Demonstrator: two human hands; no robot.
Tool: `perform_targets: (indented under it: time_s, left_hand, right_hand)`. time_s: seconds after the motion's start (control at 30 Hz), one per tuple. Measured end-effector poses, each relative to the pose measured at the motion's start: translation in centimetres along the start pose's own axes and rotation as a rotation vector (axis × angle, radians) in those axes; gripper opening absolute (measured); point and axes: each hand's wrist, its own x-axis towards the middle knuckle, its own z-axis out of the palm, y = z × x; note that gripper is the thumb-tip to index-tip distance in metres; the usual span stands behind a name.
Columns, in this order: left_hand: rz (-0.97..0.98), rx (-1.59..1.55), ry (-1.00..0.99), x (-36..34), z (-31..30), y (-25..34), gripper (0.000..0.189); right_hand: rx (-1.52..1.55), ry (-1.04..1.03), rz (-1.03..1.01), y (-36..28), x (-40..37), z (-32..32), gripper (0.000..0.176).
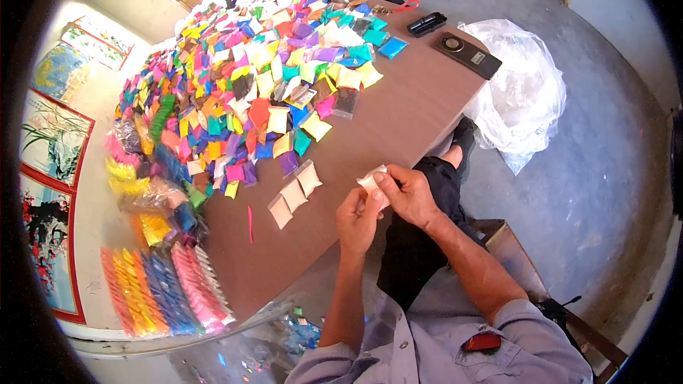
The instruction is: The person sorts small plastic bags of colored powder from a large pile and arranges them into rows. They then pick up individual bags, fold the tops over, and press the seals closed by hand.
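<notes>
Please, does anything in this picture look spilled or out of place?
Yes, mildly. Small coloured bits seem to lie on the floor below the table edge, as if fallen. A thin pink stick lies alone on the bare wood. The left hand and right hand hold a white packet normally.

- The left hand (359,219) and the right hand (411,195) meet just off the near edge of the brown table (413,114), both pinching a small whitish packet (373,183) between fingers and thumbs.
- Three tan packets (294,193) lie side by side on the table, near the hands.
- A thin red stick (250,223) lies beside them.
- A wide heap of coloured packets (242,78) covers much of the table.
- Bundled rows of packets (167,288) lie at one end.
- A black scale (466,55) sits by the edge, near a clear plastic bag (516,96).
</notes>
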Motion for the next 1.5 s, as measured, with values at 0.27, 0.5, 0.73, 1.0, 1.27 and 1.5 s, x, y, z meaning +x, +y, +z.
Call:
perform_targets:
  time_s: [0.27, 0.5, 0.73, 1.0, 1.27, 1.5]
  left_hand:
    - [0.039, -0.159, 0.064, 0.6, -0.9, -1.1, 0.02]
    - [0.059, -0.139, 0.025, 0.5, -1.1, -0.8, 0.019]
    - [-0.017, -0.132, -0.049, 0.3, -0.5, -0.1, 0.019]
    - [0.002, -0.156, -0.025, 0.2, -0.7, 0.0, 0.02]
    - [-0.022, -0.06, -0.04, 0.5, -0.8, -0.7, 0.021]
    - [0.011, -0.099, -0.056, 0.3, -0.4, -0.1, 0.019]
  right_hand:
    - [-0.063, -0.016, -0.069, -0.3, 0.1, 0.1, 0.024]
    - [-0.06, 0.005, -0.06, 0.0, -0.2, 0.2, 0.023]
    - [0.003, -0.006, -0.07, 0.0, -0.2, 0.1, 0.025]
    - [-0.036, -0.051, -0.076, -0.5, -0.2, -0.1, 0.027]
    - [0.057, -0.024, -0.058, 0.3, -0.3, -0.1, 0.027]
    - [0.032, -0.025, -0.059, 0.0, -0.4, -0.3, 0.025]
